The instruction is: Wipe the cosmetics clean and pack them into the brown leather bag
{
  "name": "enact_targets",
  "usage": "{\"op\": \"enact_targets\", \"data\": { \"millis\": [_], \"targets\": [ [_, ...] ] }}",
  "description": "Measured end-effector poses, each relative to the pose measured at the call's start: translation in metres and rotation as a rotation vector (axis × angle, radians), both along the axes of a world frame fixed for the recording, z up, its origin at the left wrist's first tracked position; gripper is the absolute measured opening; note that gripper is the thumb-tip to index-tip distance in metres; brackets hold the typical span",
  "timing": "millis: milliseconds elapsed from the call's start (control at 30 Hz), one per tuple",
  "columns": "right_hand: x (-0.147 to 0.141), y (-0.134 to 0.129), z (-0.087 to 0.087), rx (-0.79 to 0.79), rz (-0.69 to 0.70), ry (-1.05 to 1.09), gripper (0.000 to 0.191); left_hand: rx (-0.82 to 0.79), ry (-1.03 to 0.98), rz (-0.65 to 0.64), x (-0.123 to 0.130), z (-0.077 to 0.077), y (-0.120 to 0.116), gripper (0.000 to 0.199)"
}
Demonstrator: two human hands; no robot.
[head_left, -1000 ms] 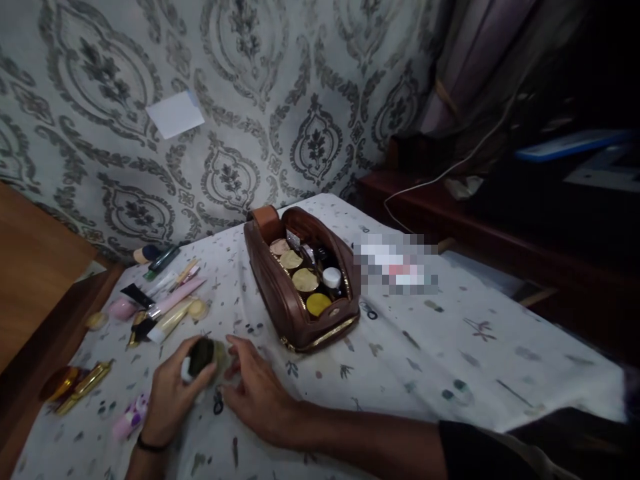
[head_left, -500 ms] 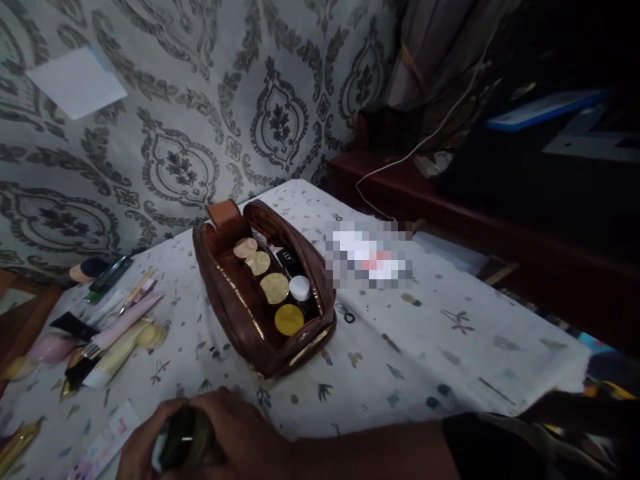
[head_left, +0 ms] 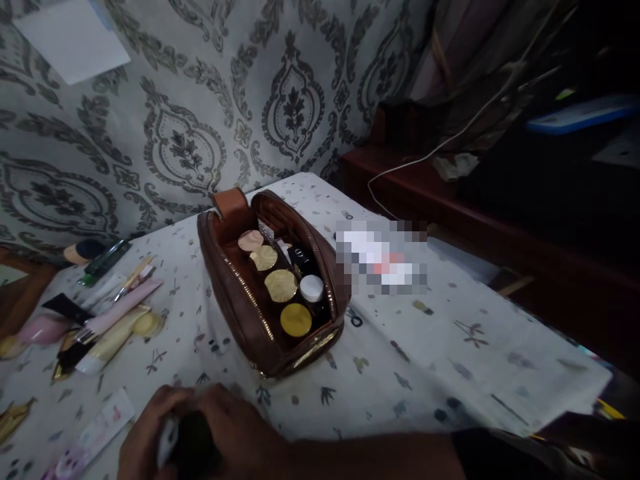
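At the lower left edge, my left hand (head_left: 143, 427) and my right hand (head_left: 240, 427) close around a dark, shiny object (head_left: 195, 437) from either side. A pale part shows at the object's left; the fingers and frame edge hide the rest, so its kind is unclear. Beyond my hands stands an unzipped brown toiletry bag (head_left: 230, 313). Inside it are several round golden and pinkish lids, among them a yellow-gold lid (head_left: 296, 320), plus a white cap (head_left: 311, 288) and a black item (head_left: 301, 259). Left of my hands lies a pale pink-printed tube (head_left: 103, 427).
Brushes and tubes, including a pink tube (head_left: 125, 307) and a cream tube (head_left: 113, 340), lie at the left of the patterned tablecloth (head_left: 430, 373). A green glass bottle (head_left: 105, 261) lies behind them. A white cable (head_left: 425, 157) hangs over the dark red furniture (head_left: 400, 173) at right.
The view has shifted slightly, so the bag appears a little farther right and larger. My hands stay around the dark object, which has turned or tilted, showing a paler left side.
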State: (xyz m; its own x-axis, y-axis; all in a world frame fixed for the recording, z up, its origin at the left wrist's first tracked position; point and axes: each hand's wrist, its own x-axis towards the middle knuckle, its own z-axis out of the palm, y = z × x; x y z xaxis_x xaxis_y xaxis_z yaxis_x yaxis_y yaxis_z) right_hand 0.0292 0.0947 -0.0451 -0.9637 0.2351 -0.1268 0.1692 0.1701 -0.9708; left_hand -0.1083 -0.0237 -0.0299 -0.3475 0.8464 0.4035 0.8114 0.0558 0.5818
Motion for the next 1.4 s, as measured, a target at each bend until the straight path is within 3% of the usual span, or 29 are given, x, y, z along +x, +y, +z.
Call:
{"op": "enact_targets", "data": {
  "millis": [100, 200, 333, 500, 700, 800, 933, 1033, 1233, 1400],
  "targets": [
    [0.007, -0.003, 0.003, 0.037, -0.085, 0.111, 0.066, 0.061, -0.012, -0.115, 0.010, 0.012, 0.014, 0.040],
    [0.013, -0.004, 0.009, 0.016, -0.192, 0.219, 0.052, 0.113, -0.027, -0.133, 0.019, 0.022, 0.025, 0.030],
    [0.015, -0.001, 0.017, -0.005, -0.198, 0.247, 0.038, 0.076, -0.143, -0.055, 0.025, 0.029, 0.028, 0.022],
    [0.014, 0.000, 0.023, 0.038, -0.213, 0.259, 0.043, 0.041, -0.341, 0.023, 0.031, 0.032, 0.023, 0.024],
    [0.009, 0.002, 0.023, 0.196, -0.215, 0.306, 0.054, 0.055, -0.773, 0.024, 0.026, 0.034, 0.027, 0.040],
    [0.000, 0.002, 0.020, 0.248, -0.279, 0.388, 0.056, 0.065, -1.020, 0.032, 0.016, 0.035, 0.027, 0.047],
    [-0.022, -0.002, 0.021, 0.202, -0.365, 0.434, 0.054, 0.120, -1.449, -0.006, 0.000, 0.039, 0.025, 0.046],
    [-0.041, -0.008, 0.023, 0.135, -0.382, 0.443, 0.052, 0.141, -1.643, -0.012, -0.013, 0.039, 0.026, 0.043],
    [-0.064, -0.018, 0.019, 0.004, -0.377, 0.440, 0.050, 0.278, -1.766, 0.107, -0.026, 0.027, 0.033, 0.041],
    [-0.063, -0.018, 0.018, 0.018, -0.344, 0.451, 0.052, 0.299, -1.665, 0.005, -0.029, 0.022, 0.030, 0.050]
  ]
}}
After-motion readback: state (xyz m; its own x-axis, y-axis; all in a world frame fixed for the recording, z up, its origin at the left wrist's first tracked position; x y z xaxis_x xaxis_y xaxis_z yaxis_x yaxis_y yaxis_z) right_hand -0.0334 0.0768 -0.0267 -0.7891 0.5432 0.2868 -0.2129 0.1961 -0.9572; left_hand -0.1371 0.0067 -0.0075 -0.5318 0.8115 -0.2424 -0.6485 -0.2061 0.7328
